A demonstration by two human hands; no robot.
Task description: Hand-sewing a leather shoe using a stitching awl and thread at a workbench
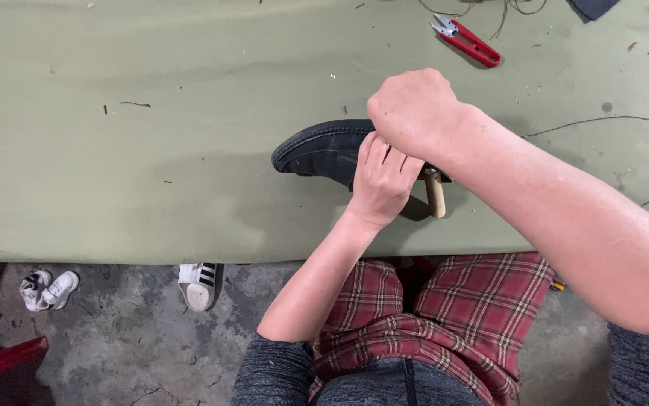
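A black shoe (318,149) lies on its side near the front edge of the green table (151,173), toe pointing left. My left hand (382,183) grips the shoe's middle from the near side. Closed into a fist, my right hand (413,111) sits on top of the shoe just above the left hand. A pale wooden handle (435,193) sticks out below the right hand toward me; its working end is hidden under the hands, so I cannot tell which fingers hold it.
Red-handled thread snips (466,39) lie at the table's far right, with loose brown thread (618,120) trailing across the right side. Below the table edge, on the concrete floor, are white sneakers (48,289), a striped sneaker (200,283) and something red (1,361) at the left.
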